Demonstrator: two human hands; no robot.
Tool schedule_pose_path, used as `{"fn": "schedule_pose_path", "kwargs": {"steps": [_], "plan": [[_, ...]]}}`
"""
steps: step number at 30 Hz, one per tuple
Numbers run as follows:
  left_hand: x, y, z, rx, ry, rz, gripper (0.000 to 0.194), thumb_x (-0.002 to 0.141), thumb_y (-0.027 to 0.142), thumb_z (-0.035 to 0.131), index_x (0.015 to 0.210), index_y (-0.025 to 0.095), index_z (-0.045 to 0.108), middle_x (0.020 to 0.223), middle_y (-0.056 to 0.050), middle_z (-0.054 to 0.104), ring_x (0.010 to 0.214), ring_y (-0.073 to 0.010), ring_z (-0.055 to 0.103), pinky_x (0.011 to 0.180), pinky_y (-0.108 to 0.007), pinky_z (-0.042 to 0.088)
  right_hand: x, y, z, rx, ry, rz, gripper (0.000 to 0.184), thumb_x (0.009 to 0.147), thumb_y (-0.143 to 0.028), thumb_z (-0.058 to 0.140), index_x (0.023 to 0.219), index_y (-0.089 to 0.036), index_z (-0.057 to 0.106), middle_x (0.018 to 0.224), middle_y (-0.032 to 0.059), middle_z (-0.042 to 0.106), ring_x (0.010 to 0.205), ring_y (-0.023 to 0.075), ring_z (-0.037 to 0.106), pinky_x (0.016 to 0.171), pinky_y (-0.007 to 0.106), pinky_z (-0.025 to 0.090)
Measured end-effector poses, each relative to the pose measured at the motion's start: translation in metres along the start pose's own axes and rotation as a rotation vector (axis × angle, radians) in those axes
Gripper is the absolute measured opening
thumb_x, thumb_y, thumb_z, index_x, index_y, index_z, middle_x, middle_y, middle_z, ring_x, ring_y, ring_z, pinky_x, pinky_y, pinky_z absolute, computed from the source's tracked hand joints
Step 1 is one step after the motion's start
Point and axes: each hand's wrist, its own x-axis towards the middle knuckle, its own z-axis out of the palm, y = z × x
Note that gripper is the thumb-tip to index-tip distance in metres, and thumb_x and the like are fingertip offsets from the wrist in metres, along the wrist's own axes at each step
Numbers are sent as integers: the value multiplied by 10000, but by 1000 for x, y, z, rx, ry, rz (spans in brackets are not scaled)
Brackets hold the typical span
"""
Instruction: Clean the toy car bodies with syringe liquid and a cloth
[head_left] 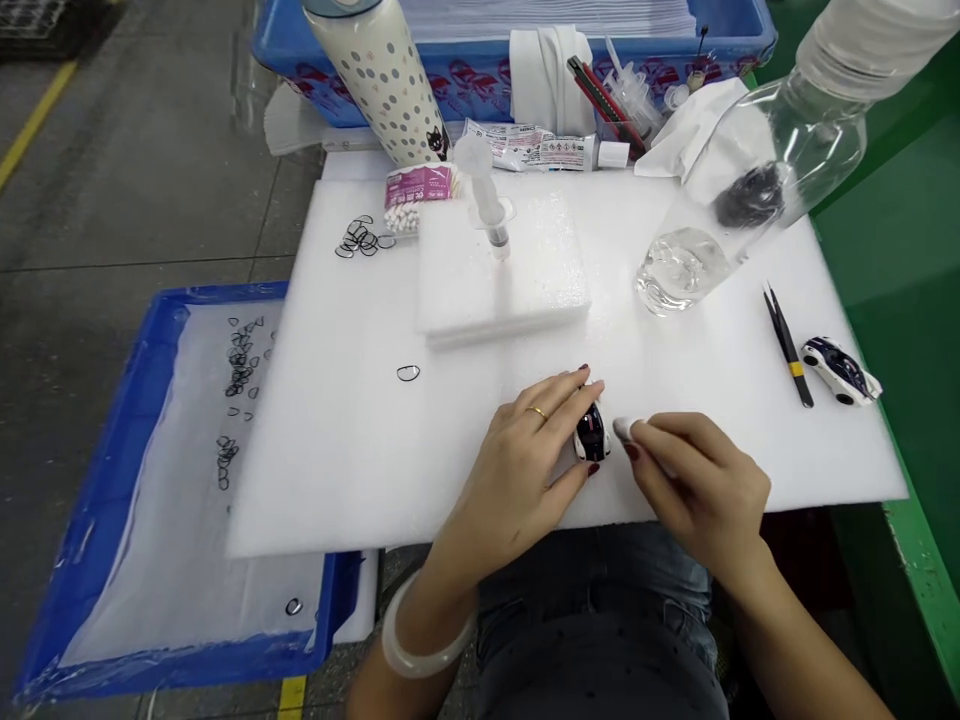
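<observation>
A small white and black toy car (592, 436) stands on the white foam board, with my left hand (525, 455) closed about it, fingers over its far end and thumb at its near end. Just right of the car, my right hand (697, 485) pinches a small white wad with a greyish tip (622, 429); its material is unclear. The wad and the car are slightly apart. A single thin black ring (408, 373) lies left of my hands. Farther right are black tweezers (787, 345) and a second toy car (841, 371).
A syringe (489, 205) stands in a foam block (540, 270) beside cotton swabs (412, 200). Several black rings (360, 238) lie back left. A clear bottle (690, 260) holds liquid. Lower left is a blue tray (97, 520); behind stand a dotted bottle (382, 85) and a blue bin (465, 85).
</observation>
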Motion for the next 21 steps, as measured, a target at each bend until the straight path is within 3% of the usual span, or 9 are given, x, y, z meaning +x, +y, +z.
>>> {"fn": "schedule_pose_path", "kwargs": {"steps": [4, 7, 10, 14, 17, 21], "plan": [[1, -1, 3, -6, 47, -29, 575, 888, 150, 628, 1428, 242, 454, 1511, -74, 506, 1396, -263, 450, 1133, -504, 418, -4, -4, 11, -152, -81, -183, 147, 905, -123, 638, 1033, -154, 703, 994, 88, 667, 761, 130, 648, 611, 225, 544], [1, -1, 5, 2, 74, -20, 562, 885, 171, 651, 1411, 243, 467, 1491, -77, 528, 1375, -268, 475, 1122, -501, 428, 3, -1, 9, -236, -85, -76, 148, 925, -144, 614, 1025, -137, 723, 941, 85, 663, 667, 114, 603, 576, 237, 519], [0, -1, 7, 7, 79, -16, 578, 876, 180, 677, 1410, 242, 464, 1484, -82, 536, 1368, -276, 485, 1107, -500, 443, 19, 12, -10, -245, -138, 69, 192, 952, -195, 581, 1072, -170, 728, 979, 93, 668, 639, 123, 592, 573, 274, 506], [-1, -4, 10, 17, 113, -15, 615, 866, 187, 702, 1422, 256, 447, 1490, -84, 531, 1362, -282, 497, 1101, -505, 452, 41, 25, -33, -423, -100, 111, 305, 950, -245, 550, 1226, -215, 679, 1259, 160, 626, 1038, 320, 625, 848, 480, 499], [-3, -6, 12, 12, 142, -15, 782, 832, 320, 773, 1491, 263, 357, 1531, -117, 476, 1395, -308, 460, 1121, -512, 437, 42, 10, -20, -411, -87, 102, 303, 949, -292, 551, 1199, -164, 666, 1140, 171, 683, 1009, 341, 628, 831, 503, 475], [-6, -7, 10, -3, 143, -30, 1042, 725, 461, 852, 1546, 263, 243, 1553, -141, 428, 1418, -331, 423, 1141, -507, 425, 32, -22, 17, -249, -246, 80, 422, 936, -331, 548, 1293, -107, 572, 950, 130, 718, 832, 275, 638, 713, 416, 476]]}}
